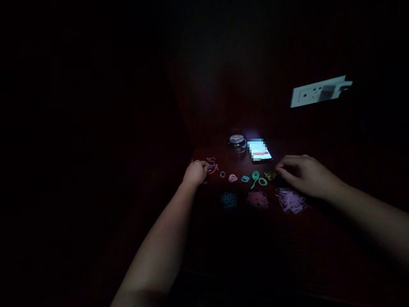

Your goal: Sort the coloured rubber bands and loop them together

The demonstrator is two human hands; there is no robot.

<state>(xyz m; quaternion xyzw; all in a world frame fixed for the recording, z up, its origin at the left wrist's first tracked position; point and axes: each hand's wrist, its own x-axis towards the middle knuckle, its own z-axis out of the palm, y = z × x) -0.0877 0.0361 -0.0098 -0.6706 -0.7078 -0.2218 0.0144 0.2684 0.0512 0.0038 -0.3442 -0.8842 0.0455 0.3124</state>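
Observation:
My left hand (195, 172) rests at the left of the dark table, fingers closed beside a few loose, thin pink and pale bands (212, 166). Whatever its fingertips pinch is too small to make out. On the right, my right hand (303, 174) has thumb and forefinger brought together at the edge of a yellow bunch of small elastic bands (270, 175); I cannot tell if a band is between them. Between the hands runs a row: a small dark teal ring (223, 174), pink bands (233, 178), blue bands (245, 179) and green bands (255, 175).
Nearer me lie loose piles: blue (229, 200), pink (258, 199) and lilac (291, 201). Behind the row stand a clear round jar (237, 145) with a patterned lid and a lit phone (259, 150). A wall socket (319, 92) holds a plug. The surroundings are very dark.

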